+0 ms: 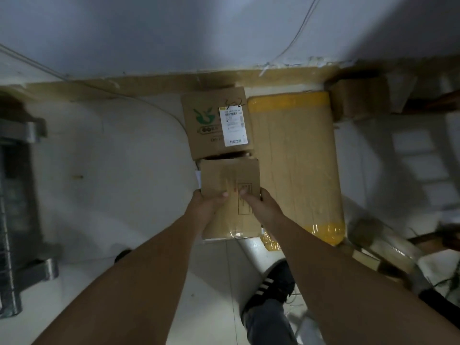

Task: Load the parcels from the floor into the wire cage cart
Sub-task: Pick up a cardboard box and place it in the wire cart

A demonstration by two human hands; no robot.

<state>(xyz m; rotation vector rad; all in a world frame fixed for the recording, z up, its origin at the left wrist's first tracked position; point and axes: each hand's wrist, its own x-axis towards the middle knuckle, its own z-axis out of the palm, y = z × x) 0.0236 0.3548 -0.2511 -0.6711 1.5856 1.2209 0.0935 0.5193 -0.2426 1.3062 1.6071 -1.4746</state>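
Observation:
A small brown cardboard parcel [230,180] is gripped from both sides: my left hand [206,202] holds its left edge with the thumb on top, and my right hand [258,202] holds its right edge the same way. Behind it on the floor stands a cardboard box [206,125] with a green logo and a white shipping label. To the right lies a long cardboard parcel [296,160] wrapped with yellow tape at both ends. The wire cage cart [17,220] shows dimly at the left edge.
Another brown box [358,98] sits against the wall at the back right. Flattened cardboard and clutter [380,247] lie at the right. My shoe [271,287] stands on the pale tiled floor [124,183] below the parcel. A thin cable [139,100] runs along the wall.

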